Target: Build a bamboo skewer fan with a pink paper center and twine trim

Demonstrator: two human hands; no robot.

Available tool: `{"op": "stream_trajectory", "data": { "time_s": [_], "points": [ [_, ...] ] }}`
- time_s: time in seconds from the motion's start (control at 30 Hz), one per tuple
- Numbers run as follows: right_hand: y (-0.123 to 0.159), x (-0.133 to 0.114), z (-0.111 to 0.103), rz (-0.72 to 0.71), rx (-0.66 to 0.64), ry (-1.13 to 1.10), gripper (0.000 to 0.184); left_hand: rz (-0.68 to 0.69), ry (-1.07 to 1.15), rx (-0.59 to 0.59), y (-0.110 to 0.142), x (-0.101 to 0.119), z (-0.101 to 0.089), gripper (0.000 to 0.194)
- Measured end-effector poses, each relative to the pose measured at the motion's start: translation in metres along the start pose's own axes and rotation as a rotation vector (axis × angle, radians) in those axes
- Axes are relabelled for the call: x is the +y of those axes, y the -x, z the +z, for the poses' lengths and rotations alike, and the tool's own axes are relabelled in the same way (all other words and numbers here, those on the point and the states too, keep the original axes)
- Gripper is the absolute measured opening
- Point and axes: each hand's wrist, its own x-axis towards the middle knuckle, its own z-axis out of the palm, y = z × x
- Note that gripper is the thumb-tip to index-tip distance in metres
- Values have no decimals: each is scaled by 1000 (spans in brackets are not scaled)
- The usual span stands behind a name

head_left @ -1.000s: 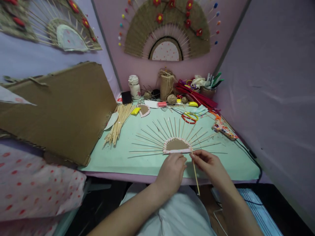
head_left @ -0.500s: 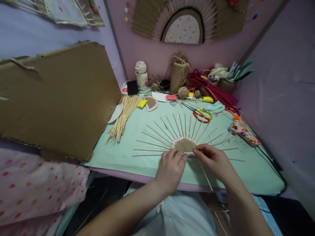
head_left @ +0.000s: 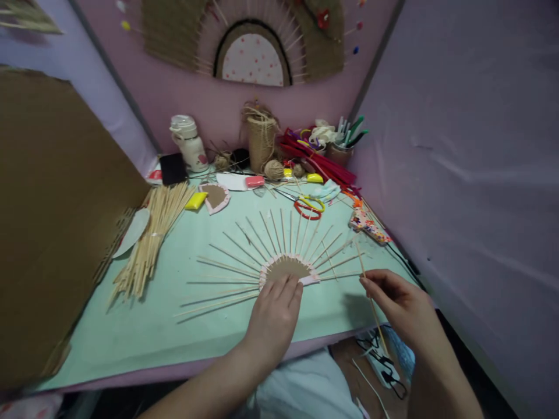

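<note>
A brown cardboard half-disc (head_left: 289,269) with a pink-and-white edging lies on the table, and thin wooden sticks (head_left: 282,230) fan out from its curved side. My left hand (head_left: 274,317) rests over its lower left part, fingers stretched flat on it and hiding some of its straight edge. To the right of the fan, my right hand (head_left: 399,302) pinches one wooden stick (head_left: 378,326) between thumb and fingertips. That stick tilts, its upper end pointing away from me and its lower end hanging past the table's front edge.
Left on the table lie a bundle of sticks (head_left: 152,235) and a large cardboard sheet (head_left: 52,203). Behind the fan are scissors (head_left: 309,208), a bottle (head_left: 188,145) and a twine-wrapped jar (head_left: 261,142). A floral-patterned glue gun (head_left: 369,226) with a black cord lies right.
My right hand has moved right, away from the half-disc, carrying the stick. My left hand stays on the half-disc. The half-disc is turned slightly, and the camera view has swung right.
</note>
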Motion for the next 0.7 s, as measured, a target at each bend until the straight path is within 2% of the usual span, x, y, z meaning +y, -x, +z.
{"op": "stream_trajectory", "data": {
  "time_s": [0.13,0.3,0.57,0.7],
  "points": [
    [3,15,-4,34,-19,-7,29,10,-36,-20,-4,2,6,33],
    [3,28,-6,64,-5,3,30,-10,-76,-71,1,-2,2,39],
    [3,33,-14,130,30,10,34,-21,-102,-113,16,-13,-10,41],
    [1,25,-8,124,42,-3,36,-29,-89,-107,18,-13,-11,37]
  ]
}}
